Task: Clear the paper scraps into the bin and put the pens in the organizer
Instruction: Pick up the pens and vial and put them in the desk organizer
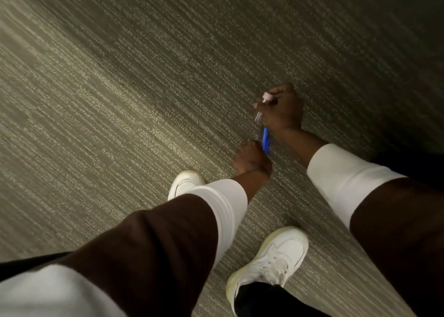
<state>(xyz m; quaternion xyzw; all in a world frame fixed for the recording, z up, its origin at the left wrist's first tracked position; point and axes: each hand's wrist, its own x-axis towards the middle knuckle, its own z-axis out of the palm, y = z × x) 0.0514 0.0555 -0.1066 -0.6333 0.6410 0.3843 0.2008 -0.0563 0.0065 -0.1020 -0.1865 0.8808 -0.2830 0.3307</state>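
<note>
Right of centre, I note right hand (282, 108) clenched round the pens (265, 140), blue caps downward. Left hand (251, 158) just below touches the caps; its grasp I cannot tell. Carpet (120, 88) beneath.

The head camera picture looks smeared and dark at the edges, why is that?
In the head view, the carpet is streaked with motion blur, worst at the upper left; the corners fall off into darkness; the right hand with its pens, the left hand and the white shoe are soft.
</note>
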